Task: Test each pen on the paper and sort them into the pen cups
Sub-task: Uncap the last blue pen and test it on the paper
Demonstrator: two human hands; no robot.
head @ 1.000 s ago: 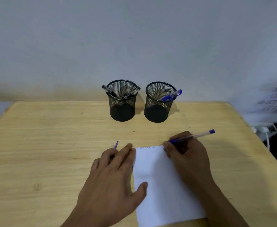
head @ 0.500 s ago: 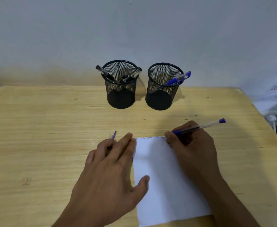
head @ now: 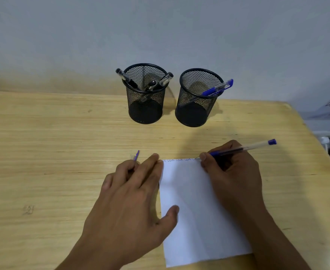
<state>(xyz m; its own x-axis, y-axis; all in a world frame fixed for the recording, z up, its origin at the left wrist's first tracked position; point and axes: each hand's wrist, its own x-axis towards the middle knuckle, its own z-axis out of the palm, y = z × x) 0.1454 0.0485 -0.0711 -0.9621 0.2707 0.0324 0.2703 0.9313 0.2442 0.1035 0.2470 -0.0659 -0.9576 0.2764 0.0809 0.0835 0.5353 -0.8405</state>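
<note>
At the paper's far right corner, the right hand (head: 232,172) pinches a clear-barrelled ballpoint pen with a blue end plug (head: 242,148) between thumb and forefinger, tip on the white rectangular sheet of paper (head: 197,215). The pen's long axis runs from roughly eight o'clock at the tip to two o'clock at the plug; the tip points toward the line of small written words (head: 177,160) along the sheet's far edge.

The left hand (head: 133,201) lies flat with straight fingers, its thumb and fingertips pressing the sheet's left edge at nine o'clock. A small blue-and-clear piece, probably a pen cap (head: 136,155), shows between its fingers, though how it is held cannot be told.

Beyond the hands, at twelve o'clock on the light wooden table (head: 43,152), stand two black wire-mesh pen cups: the left cup (head: 145,94) holds several black-inked pens, the right cup (head: 197,98) one blue pen leaning toward two o'clock.

Likely hazards:
- The tip sits at the very corner, so a further stroke may run off onto the wood.
- Lifting the left hand early would let the sheet slide under the pen.
- The cups stand close together, so a hasty drop could land the blue pen among the black ones.
</note>
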